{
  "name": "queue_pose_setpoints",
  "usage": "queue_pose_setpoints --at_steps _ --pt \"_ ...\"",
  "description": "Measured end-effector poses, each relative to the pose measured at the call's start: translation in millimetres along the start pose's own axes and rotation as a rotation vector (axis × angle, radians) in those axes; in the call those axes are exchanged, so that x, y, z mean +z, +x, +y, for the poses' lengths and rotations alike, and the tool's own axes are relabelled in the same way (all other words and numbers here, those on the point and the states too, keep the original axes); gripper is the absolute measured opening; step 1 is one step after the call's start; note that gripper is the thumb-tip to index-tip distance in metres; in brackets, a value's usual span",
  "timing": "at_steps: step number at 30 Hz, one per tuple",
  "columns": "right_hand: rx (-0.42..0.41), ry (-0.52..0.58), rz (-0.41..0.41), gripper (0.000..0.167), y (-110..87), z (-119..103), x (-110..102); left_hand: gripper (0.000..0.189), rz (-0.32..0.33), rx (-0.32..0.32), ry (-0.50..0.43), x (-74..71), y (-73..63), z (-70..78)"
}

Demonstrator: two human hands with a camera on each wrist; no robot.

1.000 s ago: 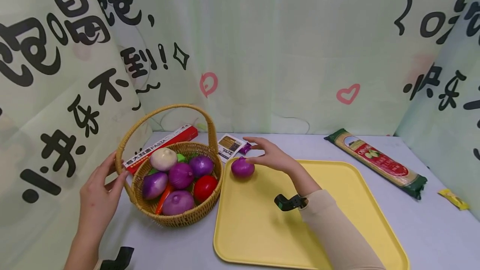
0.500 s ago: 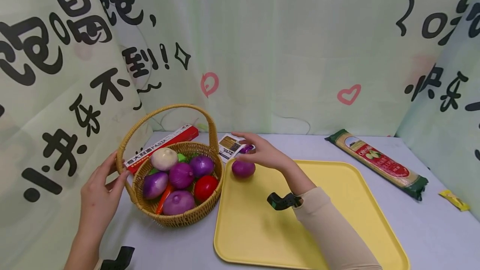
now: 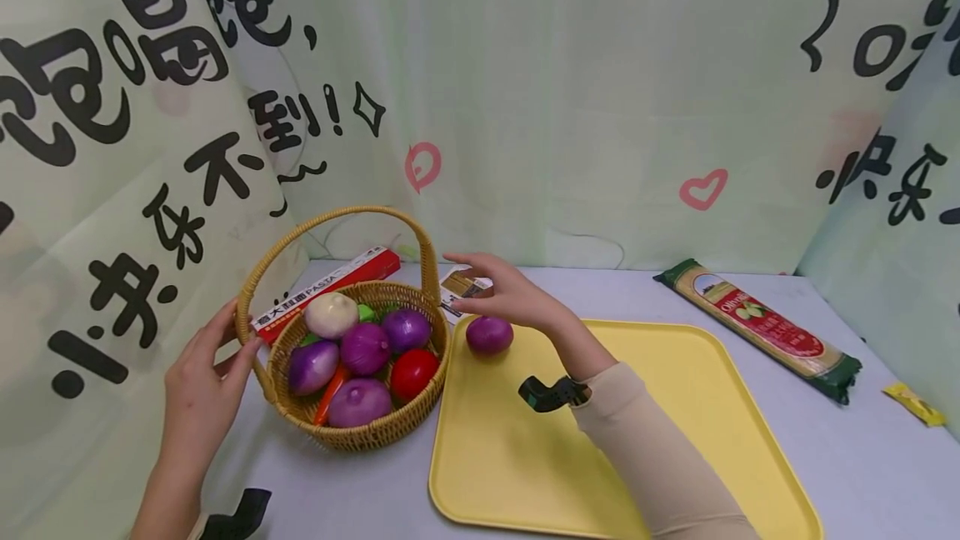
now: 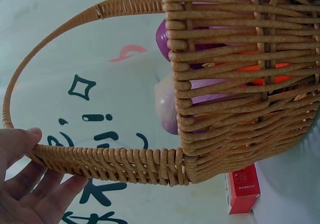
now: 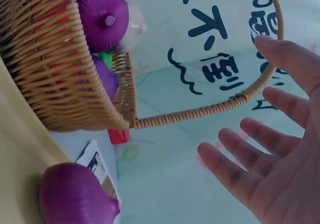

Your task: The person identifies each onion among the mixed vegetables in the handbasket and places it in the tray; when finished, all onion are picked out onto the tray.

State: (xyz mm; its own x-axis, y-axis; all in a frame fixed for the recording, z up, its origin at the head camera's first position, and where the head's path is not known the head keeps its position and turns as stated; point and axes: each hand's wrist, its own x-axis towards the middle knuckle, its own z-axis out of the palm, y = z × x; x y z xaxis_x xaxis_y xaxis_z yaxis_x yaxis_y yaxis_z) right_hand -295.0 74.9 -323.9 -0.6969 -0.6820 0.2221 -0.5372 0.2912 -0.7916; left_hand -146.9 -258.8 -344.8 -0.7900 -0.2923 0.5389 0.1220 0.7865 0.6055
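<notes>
A wicker basket (image 3: pixel 375 438) stands on the left, filled with several purple onions, a white onion (image 3: pixel 330 315), a red tomato (image 3: pixel 412 373) and an orange-red stick-shaped piece. My left hand (image 3: pixel 201 394) holds the left side of its arched handle (image 4: pixel 110 156), thumb on one face and fingers on the other. Fingers spread, my right hand (image 3: pixel 517 298) is in the air just right of the handle, with nothing in it; a gap to the handle shows in the head view. Below that hand, a purple onion (image 3: pixel 489 336) sits on the back left corner of the yellow tray (image 3: pixel 570 457).
A red pasta box (image 3: pixel 375 265) lies behind the basket. Beside it is a printed card (image 3: pixel 456 283), partly covered by my right hand. Over to the right lie a long green and red packet (image 3: pixel 757 327) and a small yellow wrapper (image 3: pixel 915 403). Printed curtains surround the table.
My right hand has moved left, from beside the onion on the tray toward the basket handle. The onion stays on the tray. My left hand keeps its place on the handle.
</notes>
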Motion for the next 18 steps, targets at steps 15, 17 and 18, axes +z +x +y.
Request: queue_pose_setpoints --at_steps 15,17,18 --pt "-0.016 -0.001 -0.071 0.063 34.4 -11 24 0.061 -0.012 0.001 -0.008 -1.6 0.7 0.3" --pt "-0.004 -0.002 -0.079 0.063 41.4 -10 28 0.061 -0.013 0.005 -0.007 -1.1 1.1 0.3" --pt "0.006 -0.006 -0.085 0.064 45.1 -9 31 0.061 -0.013 0.005 -0.006 -1.0 1.3 0.1"
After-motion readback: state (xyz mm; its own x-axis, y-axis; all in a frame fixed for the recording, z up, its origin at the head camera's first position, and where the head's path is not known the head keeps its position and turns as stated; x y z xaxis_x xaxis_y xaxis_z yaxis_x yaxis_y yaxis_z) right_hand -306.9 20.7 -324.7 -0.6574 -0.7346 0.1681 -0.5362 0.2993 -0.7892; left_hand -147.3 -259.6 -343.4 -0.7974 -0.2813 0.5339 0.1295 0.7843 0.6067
